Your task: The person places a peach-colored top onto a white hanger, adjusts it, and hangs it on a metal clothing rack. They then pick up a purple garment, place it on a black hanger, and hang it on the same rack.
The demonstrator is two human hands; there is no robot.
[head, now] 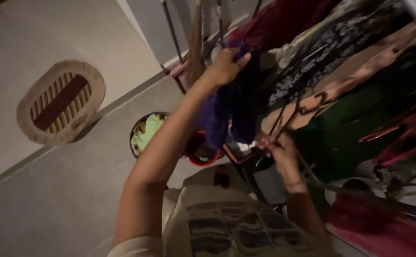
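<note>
hanging step in hand: left hand (224, 66) raised, closed on a purple garment (234, 112) draped at the crowded rack (341, 71); right hand (278, 146) lower, closed on dark hangers (296, 110). next, probably: feeding a hanger into the garment.

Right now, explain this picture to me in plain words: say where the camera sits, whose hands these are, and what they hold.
There is one picture, from a camera worn on a person's head, looking down past their chest. No machine: two bare hands. The left hand is raised and grips a dark purple garment hanging among clothes on a drying rack. The right hand is lower and holds dark clothes hangers. On the grey floor below stand a round bucket with light green cloth, a red tub and an oval woven mat.
</note>
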